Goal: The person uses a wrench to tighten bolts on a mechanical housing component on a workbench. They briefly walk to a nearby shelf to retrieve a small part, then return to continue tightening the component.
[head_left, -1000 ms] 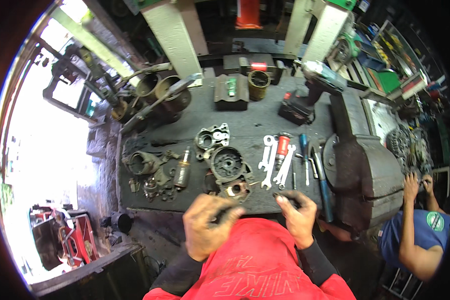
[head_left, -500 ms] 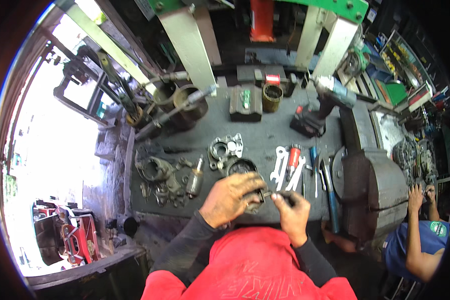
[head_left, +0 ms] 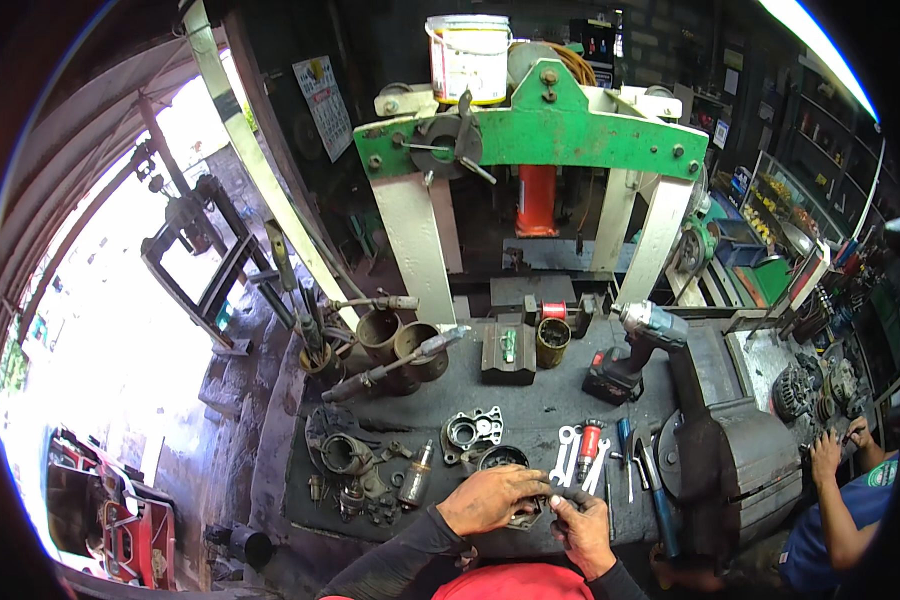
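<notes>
My left hand (head_left: 497,497) is closed over a round, dark metal housing (head_left: 503,457) at the front of the bench, fingers pointing right. The housing's open rim shows beyond the hand, and more of its metal shows below the fingers. Close beside it, my right hand (head_left: 582,528) is pinched, thumb up against the left fingertips; what lies between its fingers is too small to make out. Behind the housing sits a light metal cover with a round hole (head_left: 462,432). To the left are a cylindrical metal armature (head_left: 417,478) and a greasy cast casing (head_left: 344,454).
Right of my hands lie wrenches (head_left: 566,455), a red-handled tool (head_left: 590,442) and a blue-handled hammer (head_left: 660,510). A cordless impact wrench (head_left: 642,345) stands behind them, near a large vise (head_left: 760,455). A green-and-white press frame (head_left: 590,140) rises at the back. Another person's hands (head_left: 828,455) work at far right.
The view has tilted up, so the bench and my hands sit lower and the press top with a bucket shows. My hands stay together at the housing.
</notes>
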A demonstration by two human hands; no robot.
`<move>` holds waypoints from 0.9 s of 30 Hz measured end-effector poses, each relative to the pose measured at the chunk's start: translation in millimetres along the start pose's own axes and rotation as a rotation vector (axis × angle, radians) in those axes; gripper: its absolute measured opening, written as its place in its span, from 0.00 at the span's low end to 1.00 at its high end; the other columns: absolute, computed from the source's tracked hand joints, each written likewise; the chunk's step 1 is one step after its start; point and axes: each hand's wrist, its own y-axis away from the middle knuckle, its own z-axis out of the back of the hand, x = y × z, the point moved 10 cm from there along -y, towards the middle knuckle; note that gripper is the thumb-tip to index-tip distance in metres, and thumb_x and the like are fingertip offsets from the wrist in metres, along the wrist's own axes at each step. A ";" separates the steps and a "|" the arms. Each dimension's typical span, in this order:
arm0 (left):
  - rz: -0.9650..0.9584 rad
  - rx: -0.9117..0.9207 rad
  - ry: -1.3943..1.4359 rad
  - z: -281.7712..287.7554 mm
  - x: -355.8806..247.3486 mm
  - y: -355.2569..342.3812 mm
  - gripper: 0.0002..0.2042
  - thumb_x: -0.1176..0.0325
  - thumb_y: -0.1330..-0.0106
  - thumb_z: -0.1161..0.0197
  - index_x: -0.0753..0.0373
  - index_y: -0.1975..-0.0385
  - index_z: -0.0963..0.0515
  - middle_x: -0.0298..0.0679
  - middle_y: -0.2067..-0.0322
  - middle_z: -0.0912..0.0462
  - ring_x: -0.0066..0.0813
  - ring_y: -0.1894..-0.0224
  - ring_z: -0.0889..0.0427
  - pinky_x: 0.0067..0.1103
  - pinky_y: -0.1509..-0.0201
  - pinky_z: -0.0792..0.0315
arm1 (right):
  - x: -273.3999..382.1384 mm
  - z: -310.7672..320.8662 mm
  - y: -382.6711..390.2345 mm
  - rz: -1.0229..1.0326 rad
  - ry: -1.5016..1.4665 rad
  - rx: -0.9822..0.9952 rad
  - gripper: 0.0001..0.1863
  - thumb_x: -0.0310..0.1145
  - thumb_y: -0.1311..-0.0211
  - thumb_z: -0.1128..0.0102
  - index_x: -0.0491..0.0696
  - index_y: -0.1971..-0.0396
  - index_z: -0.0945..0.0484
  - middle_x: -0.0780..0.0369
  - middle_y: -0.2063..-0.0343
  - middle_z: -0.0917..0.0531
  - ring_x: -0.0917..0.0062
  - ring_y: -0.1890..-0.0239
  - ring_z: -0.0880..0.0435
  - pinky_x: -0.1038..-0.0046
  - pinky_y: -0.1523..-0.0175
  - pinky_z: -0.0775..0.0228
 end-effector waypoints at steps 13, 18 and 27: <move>0.118 -0.027 0.079 4.7 11.3 -2.3 0.23 0.74 0.42 0.24 0.61 0.44 0.18 0.44 0.47 0.13 0.46 0.43 0.14 0.33 0.39 0.20 | -8.5 -3.5 -2.4 -0.050 0.052 0.125 0.18 0.34 0.30 0.27 0.36 0.50 0.16 0.70 0.78 0.22 0.89 0.82 0.31 0.80 0.79 0.42; 0.168 -0.048 0.113 11.8 4.6 -6.3 0.22 0.76 0.44 0.23 0.62 0.47 0.17 0.44 0.48 0.12 0.45 0.44 0.13 0.33 0.40 0.20 | -14.1 -9.6 -2.6 -0.080 -0.065 0.184 0.15 0.28 0.30 0.29 0.36 0.49 0.17 0.69 0.77 0.21 0.90 0.82 0.32 0.81 0.79 0.44; 0.141 -0.011 -0.015 7.5 0.1 -9.5 0.19 0.76 0.45 0.23 0.59 0.51 0.14 0.42 0.47 0.13 0.45 0.46 0.13 0.33 0.43 0.20 | -18.0 -9.9 -11.7 -0.130 -0.090 0.312 0.12 0.27 0.31 0.27 0.38 0.52 0.15 0.67 0.74 0.18 0.90 0.80 0.31 0.83 0.78 0.45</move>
